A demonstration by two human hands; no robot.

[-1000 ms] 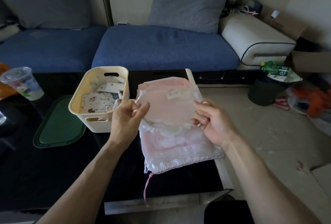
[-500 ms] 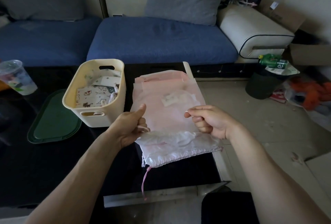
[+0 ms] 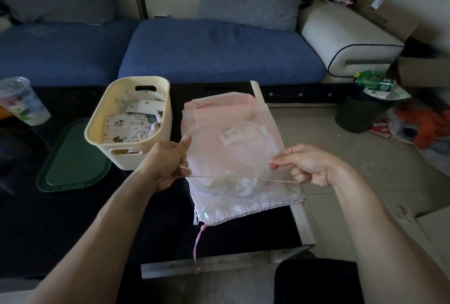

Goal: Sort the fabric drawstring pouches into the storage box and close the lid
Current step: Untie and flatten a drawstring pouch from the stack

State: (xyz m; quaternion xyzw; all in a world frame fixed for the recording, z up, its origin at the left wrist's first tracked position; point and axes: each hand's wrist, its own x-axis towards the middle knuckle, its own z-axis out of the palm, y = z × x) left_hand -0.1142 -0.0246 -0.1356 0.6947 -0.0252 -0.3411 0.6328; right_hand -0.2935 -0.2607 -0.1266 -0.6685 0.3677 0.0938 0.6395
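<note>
A sheer whitish drawstring pouch (image 3: 233, 150) hangs between my hands above a stack of pink pouches (image 3: 219, 106) on the black table (image 3: 73, 218). My left hand (image 3: 168, 165) grips the pouch's left drawstring, thumb up. My right hand (image 3: 302, 165) pinches the right drawstring, which is stretched taut; the pouch's mouth is gathered between them. A white satin pouch (image 3: 246, 208) with a pink cord lies lowest in the stack. The cream storage box (image 3: 129, 143) stands to the left, holding printed pouches. Its green lid (image 3: 70, 157) lies flat beside it.
A plastic cup (image 3: 22, 101) stands at the table's far left. A blue sofa (image 3: 214, 50) runs behind the table. To the right on the floor are a dark bin (image 3: 358, 116) with a green bottle (image 3: 372, 82) and cluttered bags.
My hands have moved apart, pulling the drawstrings sideways, and the sheer pouch's mouth has cinched into a gathered bunch. The pouch was earlier held open and higher.
</note>
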